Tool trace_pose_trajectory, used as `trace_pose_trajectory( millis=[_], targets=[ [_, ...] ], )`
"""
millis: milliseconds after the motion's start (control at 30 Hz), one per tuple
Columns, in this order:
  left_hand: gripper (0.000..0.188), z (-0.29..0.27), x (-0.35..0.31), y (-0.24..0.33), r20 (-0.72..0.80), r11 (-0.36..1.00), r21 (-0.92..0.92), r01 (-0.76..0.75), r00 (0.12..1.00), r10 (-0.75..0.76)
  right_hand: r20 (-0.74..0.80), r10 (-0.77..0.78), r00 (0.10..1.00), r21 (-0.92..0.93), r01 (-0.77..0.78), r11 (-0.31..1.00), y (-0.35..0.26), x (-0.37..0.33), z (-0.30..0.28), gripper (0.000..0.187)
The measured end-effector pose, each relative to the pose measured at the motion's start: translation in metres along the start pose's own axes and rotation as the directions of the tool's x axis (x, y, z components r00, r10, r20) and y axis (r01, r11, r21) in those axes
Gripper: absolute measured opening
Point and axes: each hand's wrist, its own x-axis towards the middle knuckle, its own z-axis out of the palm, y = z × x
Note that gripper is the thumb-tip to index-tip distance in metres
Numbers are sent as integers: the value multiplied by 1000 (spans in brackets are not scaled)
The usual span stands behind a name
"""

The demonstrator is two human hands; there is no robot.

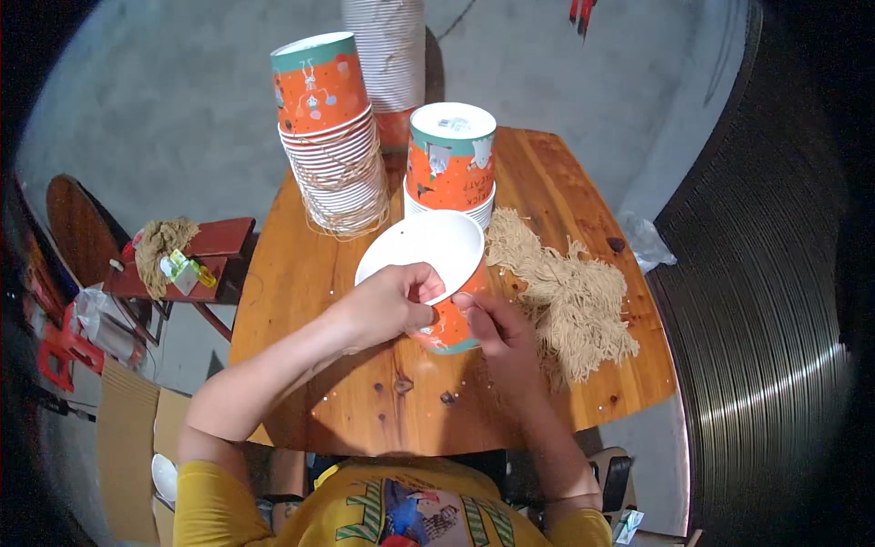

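Observation:
A large orange paper bucket (453,330) with a white inside and a teal band at its base lies tilted in front of me, its mouth facing up and left. My left hand (394,305) is closed on its rim, fingertips inside the mouth and thumb outside. Against the outer wall near the rim, my right hand (503,339) is pinched shut; whatever lies between those fingertips is too small to make out. Just right of the bucket, a heap of beige cords (583,314) spreads over the wooden table (346,401).
Behind the bucket stands a short upside-down stack of orange buckets (451,173). At the back left, a taller stack (324,100) has cord loops hanging round it, with a white stack (387,55) behind. A red bench (214,239) stands left, a cardboard box (128,456) lower left.

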Motion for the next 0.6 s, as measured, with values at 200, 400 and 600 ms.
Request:
trace_pose_trajectory(
  millis=[200, 400, 600],
  targets=[
    [17, 0, 5, 0, 19, 995, 88, -53, 998, 51, 169, -339, 926, -522, 375, 766, 5, -1, -11, 23],
    [15, 4, 5, 1, -16, 994, 108, -28, 999, 30, 74, 118, 990, -20, -117, 993, -7, -3, -7, 11],
    [17, 4, 6, 2, -26, 987, 159, -13, 1000, 17, 141, 327, 934, 56, -338, 940, -35, 9, -18, 13]
  ],
)
